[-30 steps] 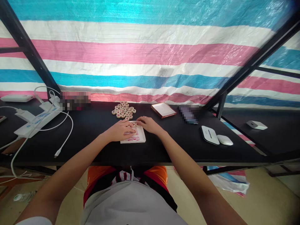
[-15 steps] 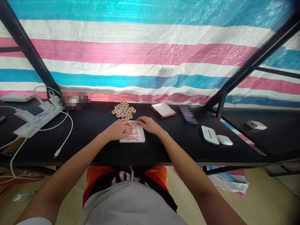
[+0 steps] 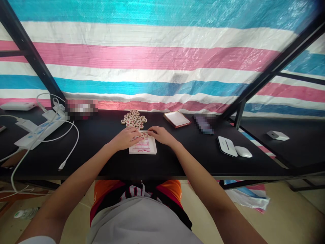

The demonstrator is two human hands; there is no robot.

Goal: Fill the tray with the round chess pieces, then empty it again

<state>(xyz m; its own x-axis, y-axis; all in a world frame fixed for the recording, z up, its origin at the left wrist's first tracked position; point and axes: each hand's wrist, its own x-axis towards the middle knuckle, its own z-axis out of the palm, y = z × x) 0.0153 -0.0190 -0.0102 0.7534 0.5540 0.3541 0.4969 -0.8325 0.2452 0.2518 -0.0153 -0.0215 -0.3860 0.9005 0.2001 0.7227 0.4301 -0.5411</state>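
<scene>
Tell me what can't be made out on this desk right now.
Head view: how many round pieces lie in the white tray; the left hand and right hand cover part of it.
Head view: marks on the piled pieces; too small to read.
Head view: the back-left item and the item right of the shallow box; both pixelated.
Head view: the far-left item; cut off by the picture's edge.

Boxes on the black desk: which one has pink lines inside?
The nearer white box, at the left hand; the farther box, with reddish sides, looks plain white inside.
</scene>
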